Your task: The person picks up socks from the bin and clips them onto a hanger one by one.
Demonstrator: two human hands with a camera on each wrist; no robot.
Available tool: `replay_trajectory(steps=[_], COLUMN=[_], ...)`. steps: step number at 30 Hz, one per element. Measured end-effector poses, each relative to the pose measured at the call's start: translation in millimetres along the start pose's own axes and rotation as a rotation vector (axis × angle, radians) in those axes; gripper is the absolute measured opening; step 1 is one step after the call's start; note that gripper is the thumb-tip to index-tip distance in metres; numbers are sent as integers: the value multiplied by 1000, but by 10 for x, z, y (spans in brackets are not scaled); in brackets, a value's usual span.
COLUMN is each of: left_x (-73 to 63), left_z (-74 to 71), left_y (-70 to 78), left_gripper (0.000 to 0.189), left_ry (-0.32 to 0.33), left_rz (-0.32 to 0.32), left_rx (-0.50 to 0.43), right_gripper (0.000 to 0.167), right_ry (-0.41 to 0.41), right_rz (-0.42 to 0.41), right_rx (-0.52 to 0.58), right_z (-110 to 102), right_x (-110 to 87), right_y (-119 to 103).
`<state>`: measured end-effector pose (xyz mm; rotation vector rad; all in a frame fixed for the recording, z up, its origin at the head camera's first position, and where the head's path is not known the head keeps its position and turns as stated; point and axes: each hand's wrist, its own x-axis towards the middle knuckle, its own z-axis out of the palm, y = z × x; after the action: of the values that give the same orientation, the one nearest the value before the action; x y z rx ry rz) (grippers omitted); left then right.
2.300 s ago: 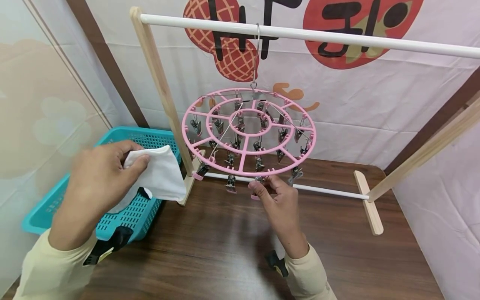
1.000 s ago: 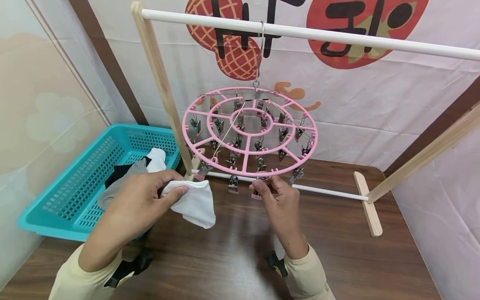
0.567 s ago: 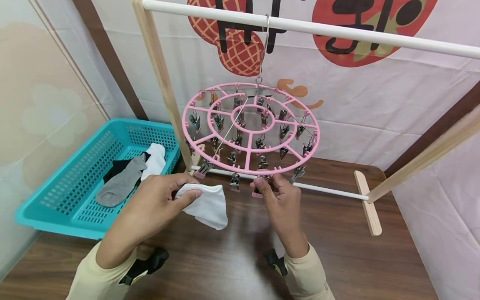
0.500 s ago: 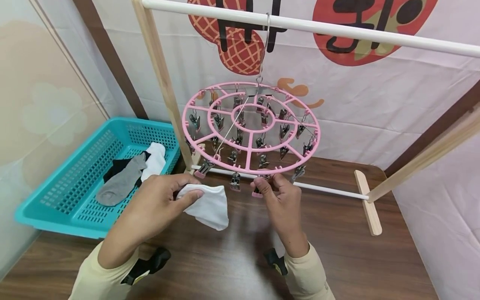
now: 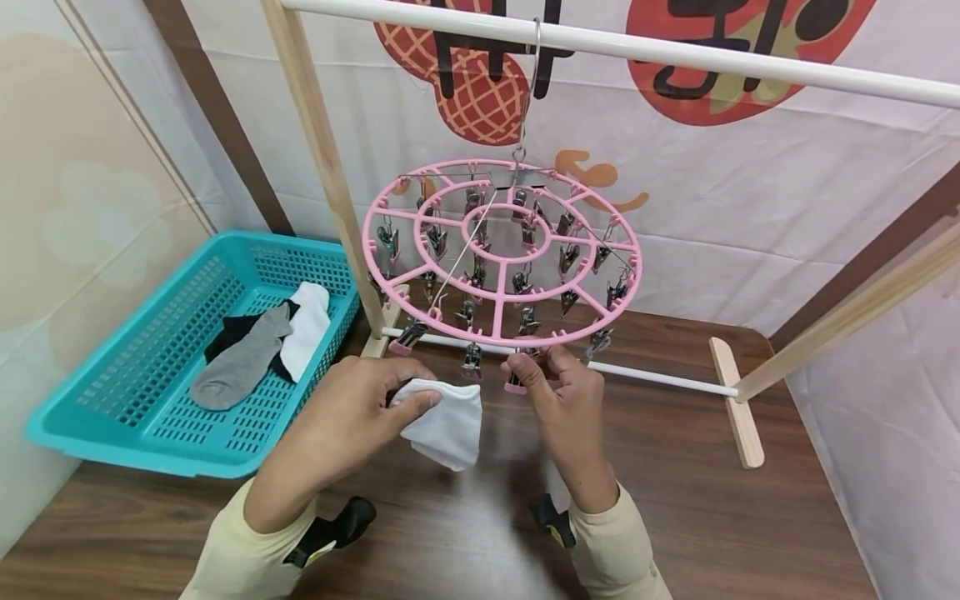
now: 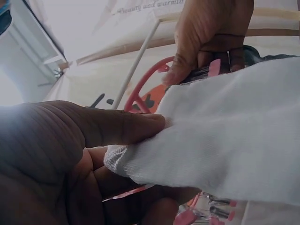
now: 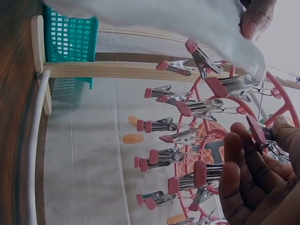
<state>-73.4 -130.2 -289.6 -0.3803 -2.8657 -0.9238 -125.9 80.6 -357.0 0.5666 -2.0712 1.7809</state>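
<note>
My left hand pinches a white sock by its cuff between thumb and fingers. In the left wrist view the white sock stretches away from the thumb to the right. My right hand holds a metal clip with pink tips at the front rim of a round pink clip hanger. That same clip sits between thumb and fingers in the right wrist view. The sock hangs a little left of the right hand, below the hanger's front edge.
The hanger hooks over a white rail of a wooden-legged rack, with several other clips dangling. At left stands a turquoise basket holding a grey sock, a white sock and dark fabric. All rests on a brown table.
My left hand has carried the white sock from over the basket rightward, close to the right hand. The right hand keeps hold of the clip. The view has tilted slightly downward.
</note>
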Motion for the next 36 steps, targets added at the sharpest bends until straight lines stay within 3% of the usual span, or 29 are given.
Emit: replay_trajectory(steps=[10,16,36], left_x=[83,117,222], left_z=[197,260,452], left_y=[-5,19,48], left_gripper=[5,6,12], left_ry=[-24,-25,-14], left_rz=[56,58,59], left_rx=[15,17,42], right_gripper=[10,10,17], right_ry=[22,32,14], right_rz=[-35,-48,-48], right_rx=[-10,-46,82], right_z=[-11,-16,-23], right_x=[-7,-5,33], right_y=[7,4,20])
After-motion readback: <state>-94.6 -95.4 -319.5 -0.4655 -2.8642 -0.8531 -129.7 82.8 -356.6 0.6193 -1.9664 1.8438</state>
